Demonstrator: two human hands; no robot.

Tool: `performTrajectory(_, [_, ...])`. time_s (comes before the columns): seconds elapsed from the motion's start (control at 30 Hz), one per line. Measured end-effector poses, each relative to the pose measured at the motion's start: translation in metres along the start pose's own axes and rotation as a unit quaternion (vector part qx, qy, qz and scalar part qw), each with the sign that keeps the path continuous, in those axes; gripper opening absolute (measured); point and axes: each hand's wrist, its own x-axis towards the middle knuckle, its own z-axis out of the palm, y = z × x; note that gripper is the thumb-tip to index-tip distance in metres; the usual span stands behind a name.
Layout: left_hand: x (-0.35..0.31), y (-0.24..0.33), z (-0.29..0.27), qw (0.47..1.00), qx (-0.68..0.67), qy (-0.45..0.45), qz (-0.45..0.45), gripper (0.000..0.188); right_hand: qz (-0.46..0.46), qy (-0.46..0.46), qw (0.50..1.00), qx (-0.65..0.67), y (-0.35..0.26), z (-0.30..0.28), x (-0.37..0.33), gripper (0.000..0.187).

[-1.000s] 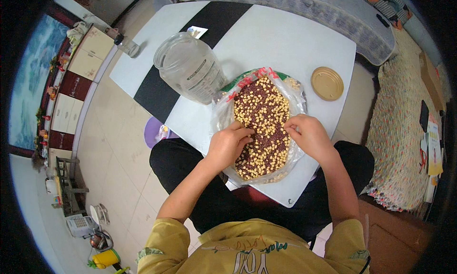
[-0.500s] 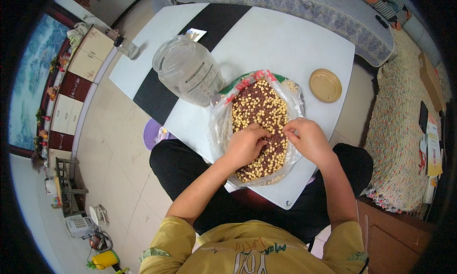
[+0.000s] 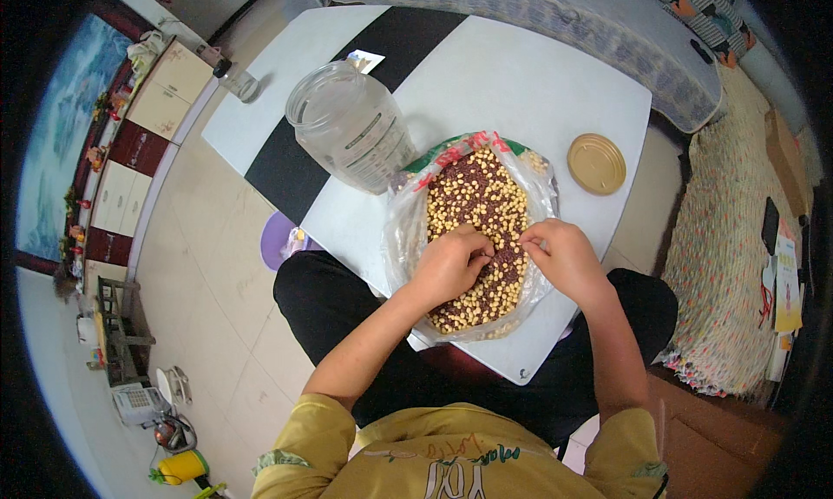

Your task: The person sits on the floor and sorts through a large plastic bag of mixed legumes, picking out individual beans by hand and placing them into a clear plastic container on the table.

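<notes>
An opened clear plastic bag (image 3: 402,247) with red print and a green edge lies on the table in front of me. It is full of dark red grains mixed with pale yellow beans (image 3: 479,189). My left hand (image 3: 449,263) rests over the beans near the bag's left side, fingers curled and thumb pressed to the fingertips. At the right edge of the beans, my right hand (image 3: 564,258) is pinched, thumb against forefinger. Whatever sits between the fingertips of either hand is too small to make out. A large clear plastic jar (image 3: 351,130), uncovered, stands behind the bag to the left.
A round gold lid (image 3: 597,164) lies on the white table (image 3: 538,82) at the right. Toward the far left corner stands a small glass bottle (image 3: 236,81). A purple bin (image 3: 278,241) is on the floor by my left knee. A sofa (image 3: 521,9) runs behind the table.
Both hands stay almost in place over the beans, with only slight finger movement. The whole view has shifted a little; bag, jar and lid have not moved on the table.
</notes>
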Motion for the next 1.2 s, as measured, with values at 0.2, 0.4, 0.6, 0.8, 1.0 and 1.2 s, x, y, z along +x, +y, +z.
performTrajectory(0.2, [-0.011,0.008,-0.025,0.998,-0.039,0.043,0.0,0.007,-0.003,-0.004,1.0,-0.001,-0.003,-0.001,0.002,0.011])
performTrajectory(0.4, [-0.058,-0.016,-0.124,0.955,0.059,0.277,-0.088,0.006,0.0,0.018,1.0,0.023,0.008,0.0,0.0,0.011])
performTrajectory(0.6, [-0.135,-0.119,-0.258,0.809,0.295,0.428,-0.274,0.015,0.0,0.028,0.999,0.031,0.001,0.003,0.0,0.009])
performTrajectory(0.8, [-0.193,-0.216,-0.3,0.803,0.307,0.362,-0.361,0.018,-0.013,0.023,0.999,0.033,-0.003,0.008,0.005,0.008])
performTrajectory(1.0, [-0.141,-0.154,-0.247,0.847,0.251,0.395,-0.251,0.013,-0.024,0.017,0.999,0.018,0.009,0.011,0.01,0.011])
performTrajectory(1.2, [-0.074,-0.057,-0.136,0.966,0.161,0.167,-0.111,0.018,0.006,0.038,0.999,0.013,0.006,0.008,0.016,0.01])
